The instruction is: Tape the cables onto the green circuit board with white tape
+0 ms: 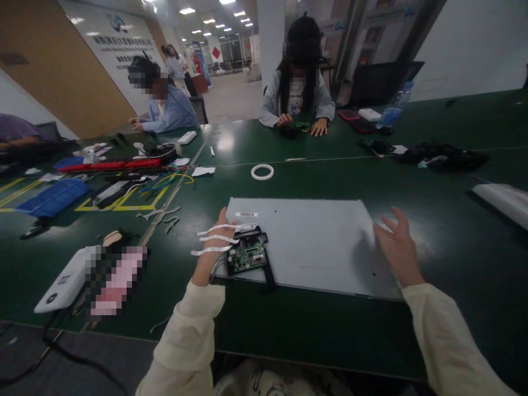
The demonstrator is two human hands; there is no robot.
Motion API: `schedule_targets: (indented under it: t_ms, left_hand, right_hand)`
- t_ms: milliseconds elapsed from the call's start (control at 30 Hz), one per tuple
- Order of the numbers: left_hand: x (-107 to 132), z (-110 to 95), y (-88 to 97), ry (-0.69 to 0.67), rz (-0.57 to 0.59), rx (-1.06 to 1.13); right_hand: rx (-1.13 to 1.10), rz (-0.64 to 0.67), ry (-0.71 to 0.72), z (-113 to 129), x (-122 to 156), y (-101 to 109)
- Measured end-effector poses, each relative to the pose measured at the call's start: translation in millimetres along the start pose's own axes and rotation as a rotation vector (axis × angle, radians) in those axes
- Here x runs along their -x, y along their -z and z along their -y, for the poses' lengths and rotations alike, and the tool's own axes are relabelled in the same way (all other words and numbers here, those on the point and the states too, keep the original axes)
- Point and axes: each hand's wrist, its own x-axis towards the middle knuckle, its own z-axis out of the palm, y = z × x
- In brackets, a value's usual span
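A flat, light grey display panel [319, 242] lies back side up on the green table in front of me, with a barcode label near its far left corner. At its left edge, my left hand [216, 239] is closed around the rim, its fingers partly hidden. Several white tape strips [214, 238] stick to this hand. Close by, a green circuit board [247, 257] on a black bracket [269, 275] rests over the panel's left part. My right hand [396, 245] is at the right edge, fingers spread, the thumb side against the rim.
Beyond the panel lies a white tape roll [262, 172]. To the left are a blue tray [53, 195], cables [169, 179], a white power bank [68, 280] and a blurred pink item [119, 283]. Across the table a person [303, 82] handles a small board. A bottle [396, 104] stands at back right.
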Motion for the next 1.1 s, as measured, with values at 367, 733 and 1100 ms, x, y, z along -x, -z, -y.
schedule_targets:
  t_ms: [367,733,1100]
  left_hand:
    - [5.5,16.0,-15.9,-0.063,-0.153,0.205]
    - [9.4,12.2,-18.1,-0.07,-0.207,0.086]
    - [30.2,11.2,-22.4,-0.211,-0.269,0.043]
  right_hand:
    - [0.123,0.025,0.19,14.0,7.9,-1.6]
    - [0.409,0.016,0.341,19.0,8.8,-9.3]
    - [0.423,0.024,0.279,25.1,13.0,-0.8]
